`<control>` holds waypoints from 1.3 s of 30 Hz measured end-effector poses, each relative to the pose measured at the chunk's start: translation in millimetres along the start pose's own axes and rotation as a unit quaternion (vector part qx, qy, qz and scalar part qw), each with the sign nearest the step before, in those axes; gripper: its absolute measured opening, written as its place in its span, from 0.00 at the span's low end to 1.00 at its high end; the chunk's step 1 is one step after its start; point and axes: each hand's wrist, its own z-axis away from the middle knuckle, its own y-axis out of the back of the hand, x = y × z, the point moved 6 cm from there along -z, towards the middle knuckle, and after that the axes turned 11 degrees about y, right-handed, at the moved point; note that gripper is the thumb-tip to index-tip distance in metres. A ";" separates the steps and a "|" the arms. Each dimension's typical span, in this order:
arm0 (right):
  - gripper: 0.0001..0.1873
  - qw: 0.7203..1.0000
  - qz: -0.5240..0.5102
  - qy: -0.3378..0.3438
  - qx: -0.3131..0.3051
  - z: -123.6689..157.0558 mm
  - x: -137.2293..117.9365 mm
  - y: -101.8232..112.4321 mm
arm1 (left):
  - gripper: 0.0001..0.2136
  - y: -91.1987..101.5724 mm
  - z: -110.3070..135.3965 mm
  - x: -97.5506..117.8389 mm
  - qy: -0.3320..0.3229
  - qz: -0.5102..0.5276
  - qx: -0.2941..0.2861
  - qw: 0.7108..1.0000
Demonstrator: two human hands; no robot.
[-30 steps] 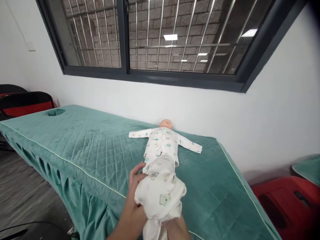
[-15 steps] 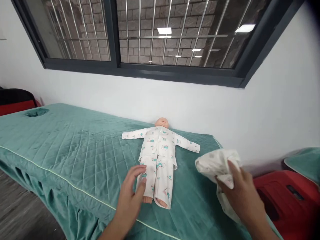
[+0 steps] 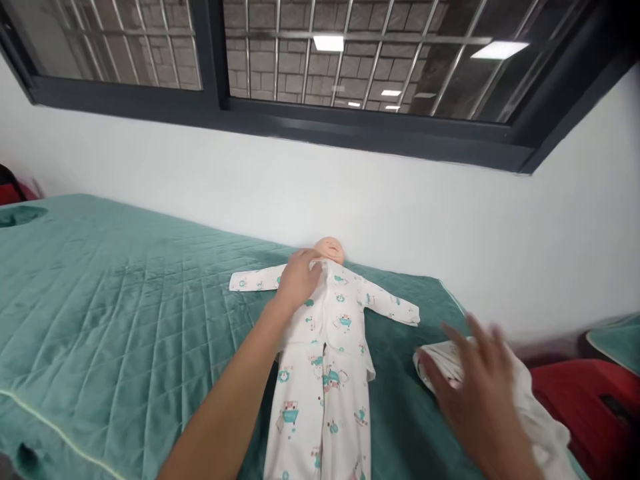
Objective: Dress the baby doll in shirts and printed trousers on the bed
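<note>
A baby doll in white printed pyjamas lies on its back on the green quilted bed, arms spread, head toward the wall. My left hand rests on the doll's shoulder by the collar, fingers curled on the cloth. My right hand hovers with spread, motion-blurred fingers over a bunched white cloth that lies at the bed's right edge.
A white wall and a barred dark-framed window stand behind the bed. A red seat sits low at the right, another green-covered surface beyond it. The bed has a face hole at far left.
My left hand moved from the doll's legs up to its shoulder. My right hand carried the white cloth to the right, set it down on the bed's edge and opened.
</note>
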 end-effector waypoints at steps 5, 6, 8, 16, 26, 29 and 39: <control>0.24 0.962 -0.217 -0.117 -0.117 -80.1 -42.9 -130.8 | 0.14 -33.9 -22.1 -3.1 -0.027 -0.014 -0.076 0.997; 0.21 0.952 -0.247 -0.147 -0.101 -90.5 -43.3 -146.1 | 0.14 -35.7 -21.2 -6.3 -0.026 -0.006 -0.076 0.997; 0.16 0.939 -0.298 -0.143 -0.094 -103.3 -49.5 -167.1 | 0.15 -37.3 -18.7 -13.1 -0.015 0.015 -0.074 0.997; 0.15 0.904 -0.380 -0.127 -0.150 -89.9 -60.3 -181.3 | 0.16 -41.8 -15.9 -15.7 0.007 0.022 -0.070 0.997; 0.14 0.914 -0.364 -0.106 -0.144 -92.4 -59.8 -184.6 | 0.17 -40.5 -13.6 -12.3 0.007 0.025 -0.082 0.996; 0.14 0.912 -0.370 -0.108 -0.140 -92.5 -59.5 -184.3 | 0.17 -40.9 -14.2 -12.6 0.000 0.021 -0.083 0.996; 0.14 0.912 -0.373 -0.100 -0.138 -92.2 -61.8 -182.0 | 0.18 -40.9 -14.0 -11.8 -0.011 0.009 -0.087 0.996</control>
